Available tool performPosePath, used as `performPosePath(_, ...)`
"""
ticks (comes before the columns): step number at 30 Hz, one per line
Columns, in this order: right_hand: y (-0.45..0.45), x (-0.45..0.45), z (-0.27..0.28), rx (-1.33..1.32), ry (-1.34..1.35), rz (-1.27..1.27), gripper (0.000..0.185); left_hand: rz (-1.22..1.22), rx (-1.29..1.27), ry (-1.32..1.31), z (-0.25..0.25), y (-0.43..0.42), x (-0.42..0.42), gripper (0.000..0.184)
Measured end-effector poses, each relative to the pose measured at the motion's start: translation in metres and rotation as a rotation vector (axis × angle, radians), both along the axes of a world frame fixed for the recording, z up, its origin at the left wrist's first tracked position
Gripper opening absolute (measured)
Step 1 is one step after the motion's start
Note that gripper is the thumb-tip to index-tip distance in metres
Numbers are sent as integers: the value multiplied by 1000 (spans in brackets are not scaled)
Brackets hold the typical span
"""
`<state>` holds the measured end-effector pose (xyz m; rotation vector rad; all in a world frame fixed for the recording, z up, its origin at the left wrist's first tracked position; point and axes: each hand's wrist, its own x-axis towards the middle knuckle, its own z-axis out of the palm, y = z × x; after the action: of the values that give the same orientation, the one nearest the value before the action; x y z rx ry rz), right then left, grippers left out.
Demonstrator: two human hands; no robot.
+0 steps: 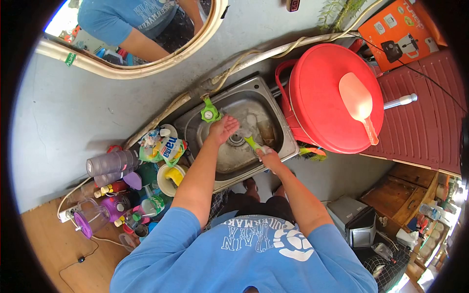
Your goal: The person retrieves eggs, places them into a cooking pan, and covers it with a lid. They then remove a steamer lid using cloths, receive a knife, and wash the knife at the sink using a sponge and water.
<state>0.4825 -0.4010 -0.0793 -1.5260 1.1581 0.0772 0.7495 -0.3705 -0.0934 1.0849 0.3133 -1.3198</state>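
A metal sink (pixel 222 172) lies in front of me, its basin wet and soapy around the drain. Over the basin, beside the green tap (pixel 209 113), my left hand (pixel 224 129) is held palm up with its fingers stretched out and nothing in it. My right hand (pixel 267 155) is closed around the handle of a green brush (pixel 252 142), whose head points toward the drain. White suds show near the brush and on my right hand.
Right of the sink stands a red lidded bucket (pixel 317 97) with a pink scoop (pixel 356 100) on top. On the left are soap packs (pixel 171 149), a pale bowl (pixel 166 184), purple cups (pixel 105 165) and several bottles. A mirror (pixel 161 71) hangs above.
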Motion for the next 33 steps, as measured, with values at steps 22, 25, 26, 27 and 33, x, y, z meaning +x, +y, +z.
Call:
performPosePath(22, -6, 20, -12, 117, -70, -48, 42, -274, 54, -284, 13, 5, 10, 36)
performPosePath(25, -6, 8, -3, 119, -85, -60, 40, -290, 34, -171, 5, 5, 9, 34)
performPosePath(26, -6, 5, -3, 118, -85, -63, 40, -164, 33, -131, 1, 5, 8, 33)
performPosePath(27, -6, 1, -4, 133, -61, -59, 41, -39, 33, -89, -4, 4, 7, 32)
performPosePath(33, -4, -13, -5, 81, 1, -46, 47, -88, 142, -40, -32, -26, 7, 15)
